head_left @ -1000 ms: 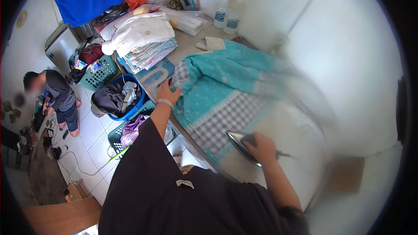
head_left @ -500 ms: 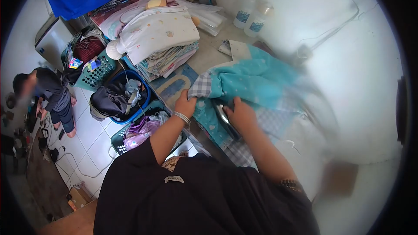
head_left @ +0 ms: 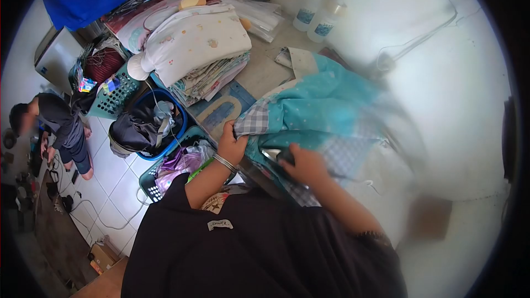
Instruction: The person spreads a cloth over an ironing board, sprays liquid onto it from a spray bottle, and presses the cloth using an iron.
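Since the view of a second ago, our right hand [head_left: 305,166] has been bringing the silver metal clothes iron with the dark handle [head_left: 271,154] away from the lower checked border and up close to our left hand [head_left: 232,144]. We are keeping the fingers of the right hand closed around the handle, and the wrist and palm are partly hiding the iron. With the fingers of the left hand we are gripping a grey-and-white checked corner of the turquoise cotton cloth with small pale dots [head_left: 326,109]. This cloth is lying in raised folds across the pale bench [head_left: 265,80] in front of us, and the iron's tip is sitting between our two hands, just below a lifted fold. We are wearing a silver-coloured bracelet [head_left: 224,162] on the left wrist.

Beyond the left hand, a blue flat panel with a beige curved strip [head_left: 231,102] is lying on the bench, beside a tall stack of folded white patterned fabric [head_left: 201,38]. Two plastic bottles with blue labels [head_left: 322,28] are standing near the wall. On the tiled floor, a round blue plastic tub [head_left: 183,124] is holding dark clothing, and another person in dark clothes [head_left: 55,115] is kneeling farther off.
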Available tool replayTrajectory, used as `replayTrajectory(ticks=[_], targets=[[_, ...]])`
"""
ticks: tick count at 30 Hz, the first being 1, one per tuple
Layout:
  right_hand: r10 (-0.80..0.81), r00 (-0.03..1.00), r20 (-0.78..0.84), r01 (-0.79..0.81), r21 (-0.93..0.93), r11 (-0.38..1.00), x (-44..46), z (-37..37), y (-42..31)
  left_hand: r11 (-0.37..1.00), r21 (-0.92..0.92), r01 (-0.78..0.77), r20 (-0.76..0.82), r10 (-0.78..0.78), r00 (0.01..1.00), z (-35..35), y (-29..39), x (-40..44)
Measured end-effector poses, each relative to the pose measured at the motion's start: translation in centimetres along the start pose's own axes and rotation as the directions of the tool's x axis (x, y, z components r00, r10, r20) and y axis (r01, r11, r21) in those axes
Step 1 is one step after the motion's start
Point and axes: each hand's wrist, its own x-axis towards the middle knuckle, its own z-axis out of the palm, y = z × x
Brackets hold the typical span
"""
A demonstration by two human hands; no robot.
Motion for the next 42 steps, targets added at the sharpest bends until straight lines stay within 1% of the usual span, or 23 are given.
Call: replayTrajectory(ticks=[2,3,4,5,7,8,10,13,17,19,23,25,27,29,30,31,34,35,36,37,39,40,42], targets=[[-0.002,1.0,0.028,0.002,-0.009,1.0,-0.9,-0.1,0.1,1.0,0.006,0.016,0.013,-0.016,1.0,0.2,0.0,-0.2],[0.002,0.999,0.046,-0.002,-0.007,1.0,-1.2,-0.1,0.2,0.999,-0.048,0.011,0.012,-0.01,1.0,0.3,0.2,-0.3],[-0.032,0.999,-0.01,0.031,-0.034,0.999,-0.9,0.3,0.8,0.995,-0.101,0.001,0.012,0.0,1.0,0.4,0.5,-0.3],[-0.029,1.0,-0.012,0.029,-0.031,0.999,-0.2,0.2,1.4,0.995,-0.098,0.001,0.015,0.0,1.0,0.4,0.8,-0.3],[-0.096,0.993,-0.069,0.084,-0.17,0.982,2.1,-0.3,2.8,0.999,-0.024,0.036,0.06,-0.035,0.998,0.0,2.9,0.0],[-0.1,0.993,-0.07,0.087,-0.166,0.982,3.5,-0.6,3.7,0.999,-0.02,0.036,0.057,-0.035,0.998,-0.2,3.6,0.0],[-0.459,0.888,-0.034,0.437,-0.257,0.862,6.3,-1.1,4.9,0.987,0.144,0.071,0.103,-0.086,0.991,-0.4,4.5,0.1],[-0.537,0.843,-0.037,0.51,-0.264,0.818,8.3,-0.4,3.1,0.991,0.105,0.087,0.095,-0.097,0.991,-0.4,3.3,-0.5],[-0.502,0.864,-0.038,0.48,-0.239,0.844,8.2,-0.6,2.1,0.989,0.087,0.119,0.114,-0.128,0.985,-0.5,3.0,-1.3],[-0.517,0.854,-0.068,0.489,-0.238,0.839,8.2,-0.9,2.9,0.981,-0.082,0.178,0.179,-0.161,0.97,-0.7,2.5,-1.2],[-0.47,0.878,-0.088,0.435,-0.26,0.862,8.9,-1.8,5.9,0.986,-0.043,0.164,0.2,-0.152,0.968,-1.5,2.9,-1.0],[-0.41,0.909,-0.074,0.385,-0.229,0.894,8.7,-2.4,5.4,0.96,-0.163,0.226,0.252,-0.181,0.951,-1.8,3.2,-1.2],[-0.427,0.904,-0.008,0.413,-0.245,0.877,8.4,-1.9,3.9,0.961,-0.165,0.221,0.196,-0.188,0.962,-1.9,2.3,-1.7],[-0.56,0.828,-0.027,0.54,-0.23,0.81,8.1,-0.7,2.2,0.96,-0.167,0.226,0.15,-0.202,0.968,-2.1,1.1,-2.0],[-0.571,0.82,-0.034,0.551,-0.221,0.804,8.2,-0.7,1.6,0.944,-0.094,0.317,0.186,-0.296,0.937,-2.4,0.6,-2.0],[-0.568,0.822,-0.036,0.548,-0.22,0.807,8.3,-0.9,1.6,0.918,-0.016,0.397,0.215,-0.385,0.898,-2.6,0.2,-2.0],[-0.494,0.869,0.014,0.48,-0.268,0.836,7.9,-1.5,2.1,0.942,0.076,0.326,0.232,-0.334,0.913,-2.6,-0.4,-2.1],[-0.358,0.934,0.008,0.352,-0.212,0.912,7.5,-1.9,2.5,0.944,0.076,0.323,0.238,-0.331,0.913,-2.4,-0.8,-2.1],[-0.215,0.976,0.014,0.215,-0.155,0.964,7.1,-2.3,2.7,0.957,0.043,0.287,0.228,-0.289,0.93,-2.2,-1.1,-2.1],[-0.212,0.977,0.017,0.212,-0.156,0.965,6.4,-2.3,2.8,0.967,0.01,0.254,0.215,-0.25,0.944,-2.2,-1.4,-2.2],[0.075,0.993,0.088,-0.071,-0.045,0.996,3.8,-1.7,2.6,0.964,-0.059,0.259,0.208,-0.242,0.948,-2.1,-1.8,-2.4],[0.099,0.987,0.129,-0.093,-0.054,0.994,2.2,-1.6,2.1,0.957,-0.126,0.26,0.198,-0.233,0.952,-2.0,-1.7,-2.6],[0.107,0.979,0.173,-0.098,-0.058,0.994,-0.8,-0.9,0.8,0.954,-0.116,0.277,0.195,-0.251,0.948,-2.2,-1.0,-2.8]])
